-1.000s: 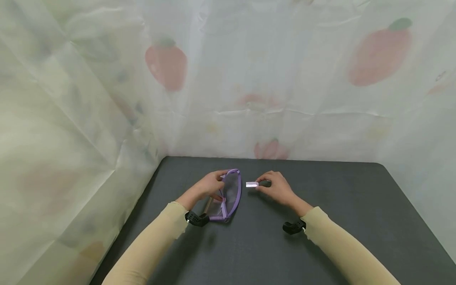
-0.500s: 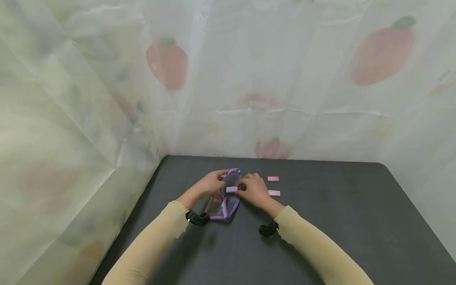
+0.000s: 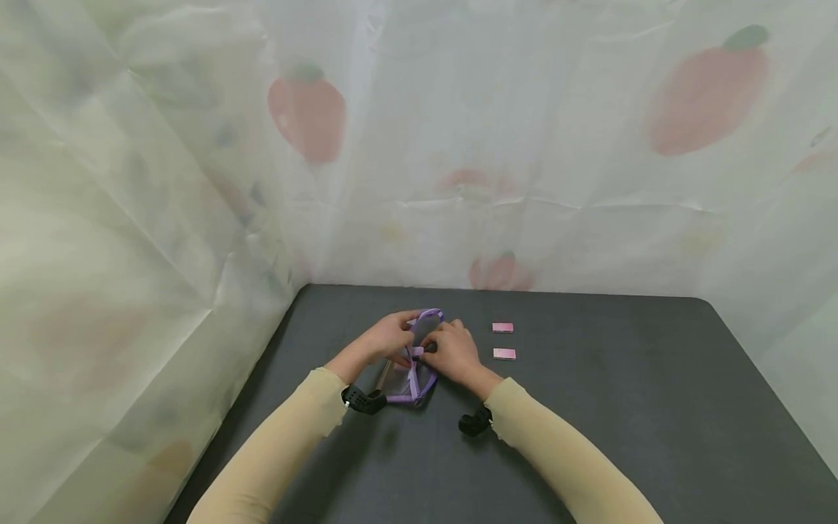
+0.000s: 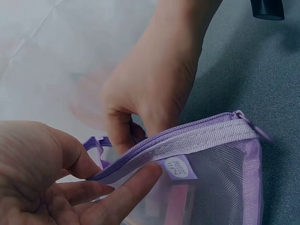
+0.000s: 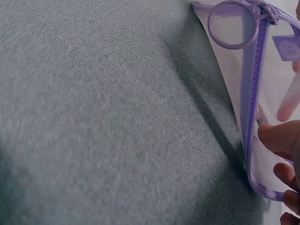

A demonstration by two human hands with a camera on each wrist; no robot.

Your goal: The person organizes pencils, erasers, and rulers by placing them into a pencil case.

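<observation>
A purple mesh zip pouch (image 3: 419, 364) lies on the dark table (image 3: 589, 407), a little left of centre. My left hand (image 3: 398, 340) pinches its open zipper edge between thumb and forefinger and holds the mouth open. From the other side, my right hand (image 3: 433, 349) pinches a small pink rectangular piece (image 3: 417, 351) at the pouch mouth. In the left wrist view the pouch (image 4: 220, 183) fills the lower right, with the right hand (image 4: 132, 135) dipping its fingers behind the zipper. The right wrist view shows the pouch's ring pull (image 5: 233, 23) and my fingertips (image 5: 277, 138) at its edge.
Two more small pink pieces (image 3: 503, 327) (image 3: 504, 354) lie on the table just right of my hands. A pale curtain with strawberry prints (image 3: 308, 113) closes in the back and left sides. Both wrists wear black camera mounts (image 3: 361, 400).
My right hand carried one pink piece leftward from the open table to the pouch mouth, uncovering the two pieces behind it. The left hand stayed on the pouch.
</observation>
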